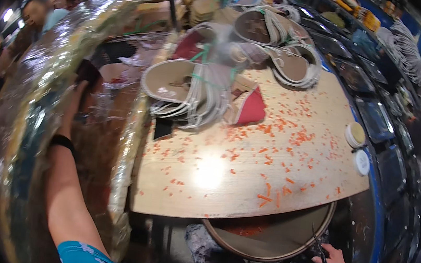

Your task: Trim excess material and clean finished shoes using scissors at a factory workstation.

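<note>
My left arm reaches far out to the left, past the plastic-wrapped rail. At its end my left hand (77, 91), small and blurred, appears closed on a dark brown piece (89, 72); its fingers are hard to make out. Low at the right, my right hand (333, 262) is wrapped round a pair of dark scissors (319, 244), blades pointing up beside the round bin's rim. On the wooden board (192, 197) lie bundles of pale-edged shoe uppers (209, 94), some tied with green string. A red and tan piece (251, 108) rests against the nearest bundle.
Orange scraps (294, 134) are scattered over the board. Two small round tubs (355, 134) stand at its right edge. Below the front edge sits a round bin (263, 256). Dark trays (375, 120) line the right side. Another person (38, 13) is at the far left.
</note>
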`<state>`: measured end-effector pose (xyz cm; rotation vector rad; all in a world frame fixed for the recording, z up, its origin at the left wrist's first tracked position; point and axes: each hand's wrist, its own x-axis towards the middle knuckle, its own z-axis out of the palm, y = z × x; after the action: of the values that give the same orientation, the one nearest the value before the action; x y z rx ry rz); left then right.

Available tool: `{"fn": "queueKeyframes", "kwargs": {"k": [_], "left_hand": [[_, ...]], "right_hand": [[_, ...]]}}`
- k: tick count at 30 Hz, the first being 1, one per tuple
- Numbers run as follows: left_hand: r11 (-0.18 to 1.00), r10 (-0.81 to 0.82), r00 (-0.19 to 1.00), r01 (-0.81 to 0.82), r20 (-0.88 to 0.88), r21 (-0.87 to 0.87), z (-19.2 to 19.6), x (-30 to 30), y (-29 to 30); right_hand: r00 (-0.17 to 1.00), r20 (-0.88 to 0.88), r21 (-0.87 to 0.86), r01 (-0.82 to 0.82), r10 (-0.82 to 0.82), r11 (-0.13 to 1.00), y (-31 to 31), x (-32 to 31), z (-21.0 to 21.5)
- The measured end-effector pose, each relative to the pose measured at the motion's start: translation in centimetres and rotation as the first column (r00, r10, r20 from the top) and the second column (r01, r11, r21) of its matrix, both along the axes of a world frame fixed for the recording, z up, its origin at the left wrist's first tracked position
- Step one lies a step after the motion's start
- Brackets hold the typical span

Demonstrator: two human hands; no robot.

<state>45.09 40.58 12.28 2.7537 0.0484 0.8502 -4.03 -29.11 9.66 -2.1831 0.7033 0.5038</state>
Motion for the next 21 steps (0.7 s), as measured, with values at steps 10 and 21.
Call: {"fn": "queueKeyframes", "kwargs": {"k": [10,21], "left_hand": [[0.909,-0.277,0.901,0.359,-0.335,0.214,-0.7,0.0,-29.0],[0.074,-0.735,-0.407,0.747,-0.542,-0.661,-7.2,-33.3,-59.9]], "right_hand": [[0.967,-0.183,0.128,0.203,-0.178,0.971,0.3,2.3,0.0],[0.879,0.225,0.252,0.365,-0.421,0.896,-16.3,-8.2,-3.2]]}}
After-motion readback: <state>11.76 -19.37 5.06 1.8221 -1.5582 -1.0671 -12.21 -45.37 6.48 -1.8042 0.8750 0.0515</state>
